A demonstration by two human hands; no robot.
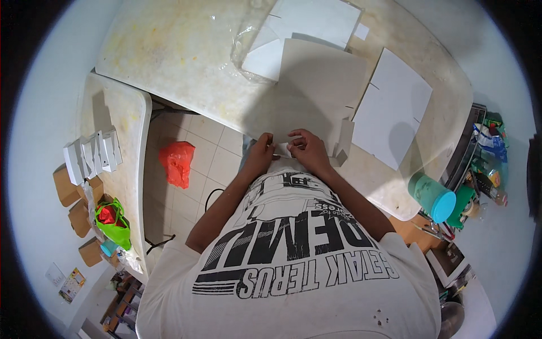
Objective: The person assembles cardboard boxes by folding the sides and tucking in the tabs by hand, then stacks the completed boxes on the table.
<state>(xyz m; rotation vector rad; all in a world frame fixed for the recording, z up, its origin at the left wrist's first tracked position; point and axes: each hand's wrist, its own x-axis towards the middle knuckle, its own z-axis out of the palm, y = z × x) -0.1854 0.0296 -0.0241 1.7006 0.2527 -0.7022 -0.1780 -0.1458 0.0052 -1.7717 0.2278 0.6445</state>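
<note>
Close to my body, at the table's near edge, my left hand [263, 151] has its fingers pinched on a small whitish piece of card [282, 150]. My right hand [308, 148] grips the same piece from the other side, fingers curled. Its exact shape is partly hidden by my fingers. Just beyond my hands lies a large greyish card sheet [319, 76]. A narrow upright card flap [343, 140] stands beside my right hand; whether it joins the piece I hold, I cannot tell.
A white slotted card sheet [392, 107] lies right; a stack of white sheets [316, 22] with clear plastic is at the back. A teal-lidded container [432, 198] stands right. White boxes [93, 152] sit on the left table; a red plastic bag [177, 163] is on the floor.
</note>
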